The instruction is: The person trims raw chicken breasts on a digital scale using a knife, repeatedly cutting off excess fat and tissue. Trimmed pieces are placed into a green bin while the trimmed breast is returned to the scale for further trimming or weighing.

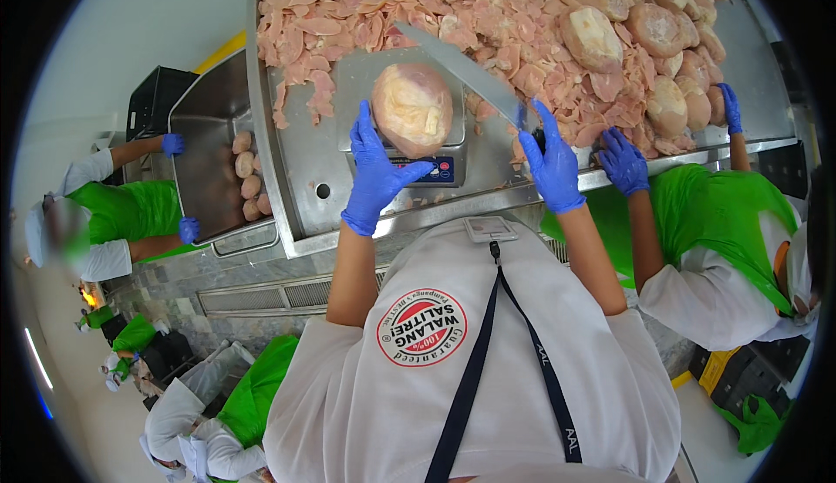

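Observation:
A large rounded ham (413,110), pale on top and pinkish at the sides, sits on a steel weighing scale (351,72) with a dark blue button panel. My left hand (374,174), in a blue glove, is at the ham's near left side. Its fingers stretch up along the meat and its thumb points right over the panel; whether it touches the ham is unclear. In my gloved right hand (554,161) is a long knife (466,72), held by its dark handle. The wide blade points up and left, past the ham's right side.
Thin meat slices (348,4) cover much of the steel table (300,156), with whole hams (666,30) heaped at right. A co-worker's gloved hand (623,161) rests by the slices. At left, another person holds a steel tub (202,152) containing several pieces.

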The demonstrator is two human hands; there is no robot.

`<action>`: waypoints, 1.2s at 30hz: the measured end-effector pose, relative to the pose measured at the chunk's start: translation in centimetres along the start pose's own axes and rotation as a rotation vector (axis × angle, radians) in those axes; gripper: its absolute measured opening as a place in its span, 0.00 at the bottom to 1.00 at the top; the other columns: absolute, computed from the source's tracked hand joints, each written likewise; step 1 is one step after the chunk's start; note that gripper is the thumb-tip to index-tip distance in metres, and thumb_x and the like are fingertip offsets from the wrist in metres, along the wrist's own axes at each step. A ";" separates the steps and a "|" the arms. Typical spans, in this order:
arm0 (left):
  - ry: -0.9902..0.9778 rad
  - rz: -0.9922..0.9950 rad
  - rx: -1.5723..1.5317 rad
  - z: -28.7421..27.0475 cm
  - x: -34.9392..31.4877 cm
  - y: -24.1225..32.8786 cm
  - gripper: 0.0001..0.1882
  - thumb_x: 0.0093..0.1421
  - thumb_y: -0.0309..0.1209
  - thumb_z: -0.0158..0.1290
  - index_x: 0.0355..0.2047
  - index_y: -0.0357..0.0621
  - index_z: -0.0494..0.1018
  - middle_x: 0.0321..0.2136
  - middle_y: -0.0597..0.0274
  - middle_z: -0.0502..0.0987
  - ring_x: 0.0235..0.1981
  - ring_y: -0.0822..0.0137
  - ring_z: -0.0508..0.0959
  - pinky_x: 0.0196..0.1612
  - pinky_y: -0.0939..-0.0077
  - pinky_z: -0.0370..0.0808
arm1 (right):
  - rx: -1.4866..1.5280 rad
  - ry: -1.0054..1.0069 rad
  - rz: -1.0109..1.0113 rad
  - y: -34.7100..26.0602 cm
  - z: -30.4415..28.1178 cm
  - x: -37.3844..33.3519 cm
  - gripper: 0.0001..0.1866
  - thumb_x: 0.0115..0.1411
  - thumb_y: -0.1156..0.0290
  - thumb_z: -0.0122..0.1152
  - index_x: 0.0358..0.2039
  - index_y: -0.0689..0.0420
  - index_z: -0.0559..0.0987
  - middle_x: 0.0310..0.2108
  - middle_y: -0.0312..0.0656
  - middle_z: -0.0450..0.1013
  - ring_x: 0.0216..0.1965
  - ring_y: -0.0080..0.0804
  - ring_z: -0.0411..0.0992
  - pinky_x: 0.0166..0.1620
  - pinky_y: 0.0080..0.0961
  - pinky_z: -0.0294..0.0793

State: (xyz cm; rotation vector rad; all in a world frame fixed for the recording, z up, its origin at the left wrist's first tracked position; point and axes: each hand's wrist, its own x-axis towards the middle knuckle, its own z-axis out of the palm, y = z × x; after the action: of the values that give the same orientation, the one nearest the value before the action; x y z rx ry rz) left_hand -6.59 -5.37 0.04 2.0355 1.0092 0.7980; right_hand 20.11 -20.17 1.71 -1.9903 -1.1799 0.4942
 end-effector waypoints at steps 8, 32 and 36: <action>0.165 0.016 -0.529 0.5 8.4 -2.4 0.22 0.69 0.36 0.49 0.58 0.35 0.70 0.57 0.55 0.72 0.60 0.64 0.69 0.66 0.69 0.62 | 0.048 -0.149 -0.159 -1.6 3.5 -3.2 0.36 0.63 0.54 0.62 0.68 0.46 0.61 0.24 0.50 0.74 0.25 0.51 0.75 0.30 0.44 0.74; -0.008 0.132 -0.338 1.7 9.4 -4.3 0.26 0.61 0.42 0.57 0.55 0.38 0.73 0.48 0.55 0.78 0.49 0.61 0.78 0.54 0.68 0.75 | -0.290 -0.219 -0.411 -5.9 7.0 2.5 0.44 0.61 0.45 0.59 0.70 0.56 0.57 0.26 0.45 0.77 0.21 0.43 0.75 0.23 0.41 0.72; 0.030 0.086 -0.336 1.9 8.9 -3.5 0.28 0.58 0.40 0.58 0.56 0.39 0.72 0.49 0.53 0.78 0.50 0.59 0.79 0.56 0.66 0.74 | -0.240 -0.117 -0.439 -6.2 7.9 2.6 0.42 0.62 0.46 0.59 0.70 0.54 0.58 0.21 0.47 0.74 0.20 0.46 0.74 0.24 0.41 0.72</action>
State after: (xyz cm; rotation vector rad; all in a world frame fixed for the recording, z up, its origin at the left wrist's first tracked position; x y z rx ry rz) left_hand -2.05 3.04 -2.03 1.7901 0.7496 0.9749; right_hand 12.76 -12.94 1.53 -1.8329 -1.7629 0.2543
